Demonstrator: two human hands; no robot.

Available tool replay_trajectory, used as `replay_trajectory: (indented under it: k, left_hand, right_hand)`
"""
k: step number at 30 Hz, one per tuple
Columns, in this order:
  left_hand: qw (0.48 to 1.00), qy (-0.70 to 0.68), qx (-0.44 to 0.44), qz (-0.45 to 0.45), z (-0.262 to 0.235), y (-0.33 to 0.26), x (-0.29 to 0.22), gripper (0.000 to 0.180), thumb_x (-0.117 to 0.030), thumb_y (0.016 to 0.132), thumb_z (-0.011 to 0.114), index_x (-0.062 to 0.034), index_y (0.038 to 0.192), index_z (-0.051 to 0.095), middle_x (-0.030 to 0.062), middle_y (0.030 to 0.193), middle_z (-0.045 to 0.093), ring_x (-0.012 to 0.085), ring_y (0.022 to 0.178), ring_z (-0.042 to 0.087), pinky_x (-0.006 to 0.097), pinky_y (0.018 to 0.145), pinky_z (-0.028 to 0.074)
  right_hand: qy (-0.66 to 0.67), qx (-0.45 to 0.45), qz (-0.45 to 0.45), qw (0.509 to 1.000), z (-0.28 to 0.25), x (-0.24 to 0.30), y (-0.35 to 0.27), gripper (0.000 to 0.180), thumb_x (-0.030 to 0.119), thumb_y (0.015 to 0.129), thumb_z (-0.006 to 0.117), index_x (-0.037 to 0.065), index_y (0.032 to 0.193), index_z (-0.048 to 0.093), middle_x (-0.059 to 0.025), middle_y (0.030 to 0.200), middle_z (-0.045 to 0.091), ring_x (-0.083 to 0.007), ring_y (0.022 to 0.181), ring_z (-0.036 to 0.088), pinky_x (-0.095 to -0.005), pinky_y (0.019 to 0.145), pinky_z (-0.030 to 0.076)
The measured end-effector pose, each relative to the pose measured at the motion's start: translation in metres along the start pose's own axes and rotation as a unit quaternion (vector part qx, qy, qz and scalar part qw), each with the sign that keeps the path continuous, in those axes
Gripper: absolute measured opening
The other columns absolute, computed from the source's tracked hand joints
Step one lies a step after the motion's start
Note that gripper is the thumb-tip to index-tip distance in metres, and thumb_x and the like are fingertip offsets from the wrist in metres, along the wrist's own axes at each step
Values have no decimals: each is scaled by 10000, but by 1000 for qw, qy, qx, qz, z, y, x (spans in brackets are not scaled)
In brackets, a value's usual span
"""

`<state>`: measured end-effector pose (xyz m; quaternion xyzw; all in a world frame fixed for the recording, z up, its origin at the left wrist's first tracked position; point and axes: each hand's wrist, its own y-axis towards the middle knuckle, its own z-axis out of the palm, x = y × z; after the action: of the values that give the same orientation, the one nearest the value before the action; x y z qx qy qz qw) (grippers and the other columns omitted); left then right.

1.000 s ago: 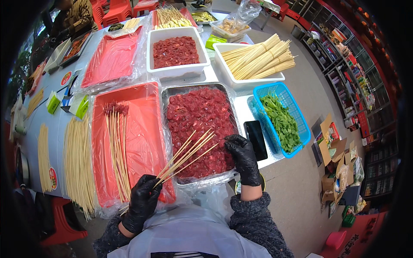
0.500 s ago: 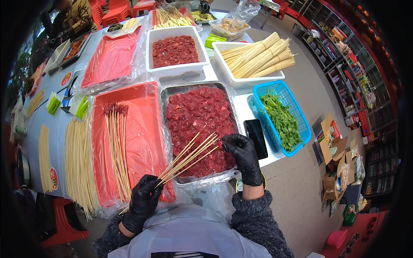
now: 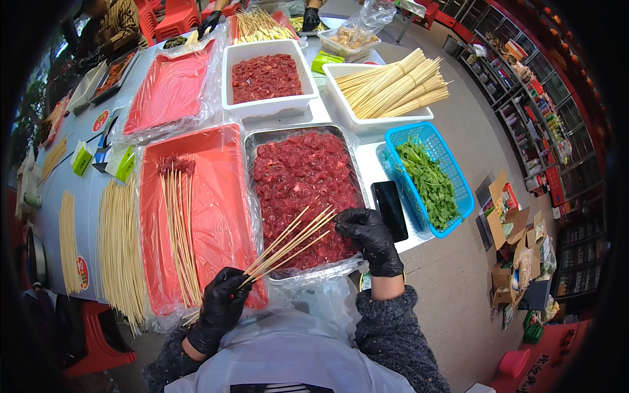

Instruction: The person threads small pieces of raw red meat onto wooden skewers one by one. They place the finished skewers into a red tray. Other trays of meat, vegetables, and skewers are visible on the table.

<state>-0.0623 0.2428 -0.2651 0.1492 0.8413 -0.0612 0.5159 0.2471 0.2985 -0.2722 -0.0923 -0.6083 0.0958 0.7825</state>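
At the near edge of the counter [image 3: 88, 187], the left hand [image 3: 221, 301], in a black glove, has its grip closed around the lower part of a few thin wooden skewers [image 3: 288, 245], which fan out upward and to the right over the near half of a steel tray [image 3: 321, 271]. That tray, lined with clear film, stands at the near edge toward the right-hand corner and is filled with chunks of raw red meat [image 3: 304, 167]. The right hand [image 3: 370, 239], gloved alike, is over the tray's near right part, its fingertips bunched close beside the skewer tips; I cannot tell whether its grip is fully closed or has hold of anything. Left of the steel tray, also along the near edge, lies a film-covered red tray [image 3: 219, 223] carrying a row of loaded skewers [image 3: 180, 229], meat at their far ends. Farther left, a spread of bare skewers [image 3: 120, 255] overhangs the near edge. By the right edge are a dark phone [image 3: 390, 211] and a blue basket [image 3: 466, 196] of leafy greens [image 3: 426, 187]; beyond them, a white tub [image 3: 367, 124] holds bundled skewers [image 3: 396, 85]. A second white tub [image 3: 272, 108], with more meat, stands behind the steel tray. Another person's gloved hands [image 3: 311, 18] show at the far edge.
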Motion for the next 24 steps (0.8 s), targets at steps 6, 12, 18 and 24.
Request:
replay_trajectory:
  k: [6,12,18,24]
  left_hand:
    - [1000,-8,-15,-6,6,2,-5,162,59,762,594,10,912,629,98,814,562,199,726,577,273,631,458]
    - [1000,-17,-21,6,11,2,0,159,54,776,582,9,923,623,107,836,567,209,726,580,286,628,460]
    - [990,-141,8,-19,11,1,5,170,-4,847,537,16,1003,602,87,897,577,152,740,576,250,654,468]
    - [958,-270,29,-94,6,-3,8,175,-53,905,476,27,991,606,97,985,569,158,760,599,258,676,489]
  right_hand:
    - [93,-38,50,994,9,-9,-1,183,11,723,692,27,893,628,-22,768,628,-86,653,578,-191,582,461]
    - [137,-31,70,988,7,-19,2,208,14,759,665,-6,961,622,-59,807,640,-119,723,600,-212,660,487]
    - [-28,-55,21,998,11,-10,7,185,49,778,666,-25,944,633,-66,842,651,-114,728,592,-230,690,482]
    - [-151,-74,-100,981,9,-28,16,191,55,764,684,-26,931,637,-74,850,649,-130,782,602,-262,725,487]
